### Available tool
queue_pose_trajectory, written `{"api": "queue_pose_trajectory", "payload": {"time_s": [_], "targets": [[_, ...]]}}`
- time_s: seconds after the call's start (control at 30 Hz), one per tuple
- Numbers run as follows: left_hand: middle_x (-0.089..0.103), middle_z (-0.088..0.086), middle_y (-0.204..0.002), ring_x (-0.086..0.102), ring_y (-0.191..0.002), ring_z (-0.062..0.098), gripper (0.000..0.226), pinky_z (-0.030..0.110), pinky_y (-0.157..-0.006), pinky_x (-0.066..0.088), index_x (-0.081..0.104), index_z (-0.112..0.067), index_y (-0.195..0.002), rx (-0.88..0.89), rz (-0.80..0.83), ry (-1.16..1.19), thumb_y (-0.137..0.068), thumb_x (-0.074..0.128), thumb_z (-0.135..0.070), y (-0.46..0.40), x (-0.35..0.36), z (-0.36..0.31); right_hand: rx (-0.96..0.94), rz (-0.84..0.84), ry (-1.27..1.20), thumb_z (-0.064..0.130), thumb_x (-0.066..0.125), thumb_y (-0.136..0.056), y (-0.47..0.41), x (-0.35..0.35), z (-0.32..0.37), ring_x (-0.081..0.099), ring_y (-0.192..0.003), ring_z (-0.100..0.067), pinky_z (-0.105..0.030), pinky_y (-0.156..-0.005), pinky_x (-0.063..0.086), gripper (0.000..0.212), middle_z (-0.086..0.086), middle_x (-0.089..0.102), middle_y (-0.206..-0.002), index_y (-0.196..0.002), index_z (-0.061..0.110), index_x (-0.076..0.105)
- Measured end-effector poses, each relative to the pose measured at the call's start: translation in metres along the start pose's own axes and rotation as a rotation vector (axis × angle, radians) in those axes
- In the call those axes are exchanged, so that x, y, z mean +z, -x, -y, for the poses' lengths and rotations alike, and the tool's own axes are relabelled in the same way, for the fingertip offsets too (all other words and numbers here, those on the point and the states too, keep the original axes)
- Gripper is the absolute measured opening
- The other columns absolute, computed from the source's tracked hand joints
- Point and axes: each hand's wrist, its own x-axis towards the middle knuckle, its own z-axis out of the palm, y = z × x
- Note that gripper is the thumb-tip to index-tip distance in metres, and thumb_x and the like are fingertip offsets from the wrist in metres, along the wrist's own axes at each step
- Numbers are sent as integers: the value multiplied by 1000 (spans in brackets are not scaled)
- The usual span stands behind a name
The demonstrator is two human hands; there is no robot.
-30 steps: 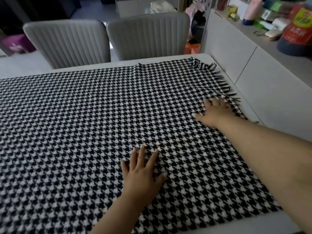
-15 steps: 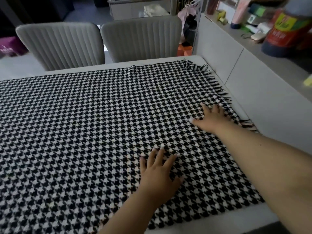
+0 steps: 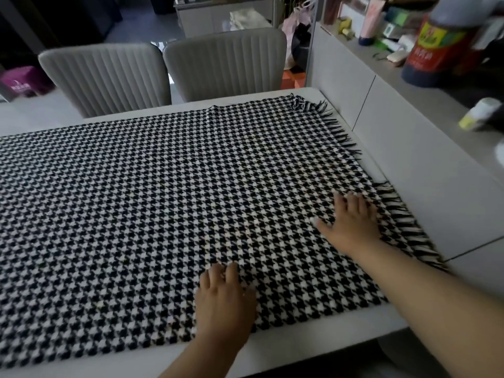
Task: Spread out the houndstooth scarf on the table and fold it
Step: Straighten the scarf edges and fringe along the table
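While the houndstooth scarf (image 3: pixel 163 186) lies flat across the surface (image 3: pixel 313 342), left hand (image 3: pixel 222 304) at six o'clock and right hand (image 3: pixel 351 225) at four press with released fingers; smoothing toward the fringe should remove wrinkles before folding.

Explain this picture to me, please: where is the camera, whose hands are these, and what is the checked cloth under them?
There is no machine here. A person wears a wide-angle camera on the head, so you look forward and down along their own arms. The black-and-white cloth is a houndstooth scarf, spread nearly flat over a white table, with a fringe along its right end. The left hand lies palm down on the scarf near the table's near edge. The right hand lies palm down close to the fringe. Neither hand holds anything; the fingers simply rest on the cloth. Two grey chairs stand behind the table, and a counter with bottles runs along the right.
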Motion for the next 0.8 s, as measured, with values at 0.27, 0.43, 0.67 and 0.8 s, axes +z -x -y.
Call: {"api": "queue_pose_trajectory", "payload": {"time_s": [0.27,0.43,0.67,0.8], "targets": [[42,4,-123,48,-111,23,48,32,-87,47,40,-18,-123,1,315,41,-88,52,-49,24,-12,22,-210,83,127,86,7,-72,37,23,12,-22,-144,-28,-56,-115,-8,96,-3,-20,-158,-148,34,-17],[38,-1,-127,41,-121,22,60,37,-96,46,43,-24,-127,98,263,-146,-79,65,-51,34,-13,51,-459,16,79,85,35,-71,63,10,31,22,-135,-26,-43,-114,23,96,-7,22,-146,-138,18,25],[49,-3,-96,49,-95,19,12,31,-79,44,53,-27,-80,248,240,12,-92,54,-24,13,-9,60,-978,169,95,51,65,-79,119,23,47,44,-101,-16,-31,-88,41,38,3,51,-106,-99,21,53],[49,-3,-85,48,-76,16,20,30,-69,41,50,-27,-75,229,298,146,-93,57,-21,12,-10,66,-767,249,25,36,61,-88,109,10,28,46,-97,-16,-33,-82,43,19,4,50,-98,-93,19,56]]}}
